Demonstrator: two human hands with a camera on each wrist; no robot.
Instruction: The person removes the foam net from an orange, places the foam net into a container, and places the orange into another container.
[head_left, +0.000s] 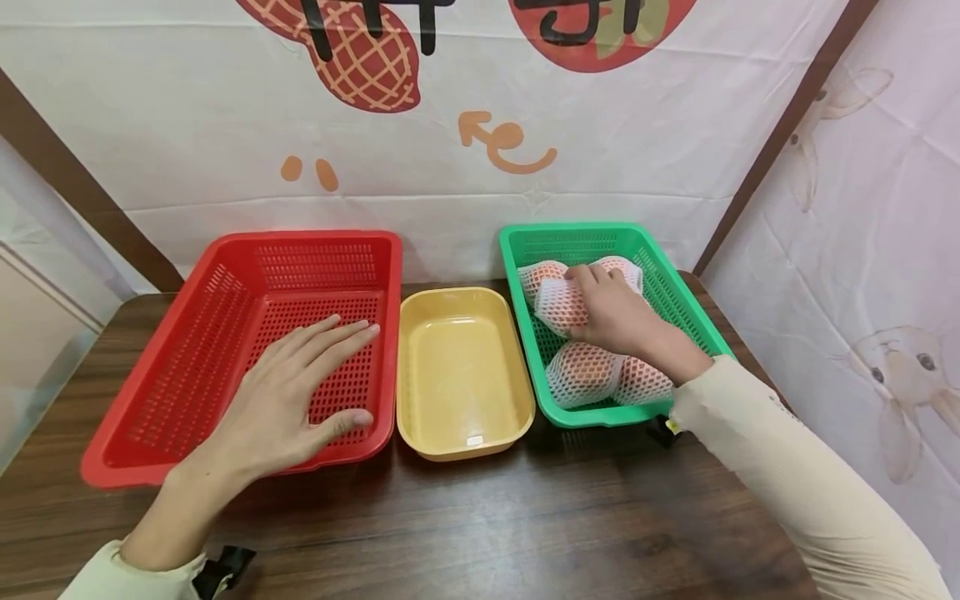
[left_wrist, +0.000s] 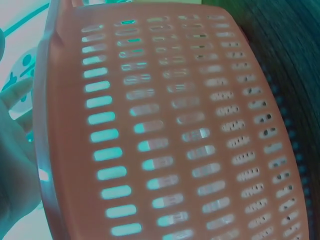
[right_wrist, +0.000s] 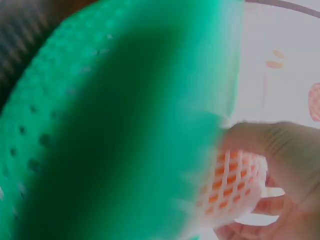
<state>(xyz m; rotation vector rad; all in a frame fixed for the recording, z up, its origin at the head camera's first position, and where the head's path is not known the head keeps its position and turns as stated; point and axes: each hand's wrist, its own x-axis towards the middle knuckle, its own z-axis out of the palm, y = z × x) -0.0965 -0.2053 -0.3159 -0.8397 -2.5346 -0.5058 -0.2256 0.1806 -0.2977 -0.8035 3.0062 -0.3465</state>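
Pick-up step, by my reading: right hand point(head_left: 615, 312) curled around a net-wrapped fruit point(head_left: 558, 304) inside the green basket point(head_left: 693, 312), left hand point(head_left: 288, 396) lay flat, fingers straight, in the red basket point(head_left: 150, 358); next move likely called for a clean lift clear of neighbouring fruit.

A dark wooden table point(head_left: 465, 517) stands against white cloth hangings point(head_left: 645, 158) printed with cartoon pictures.
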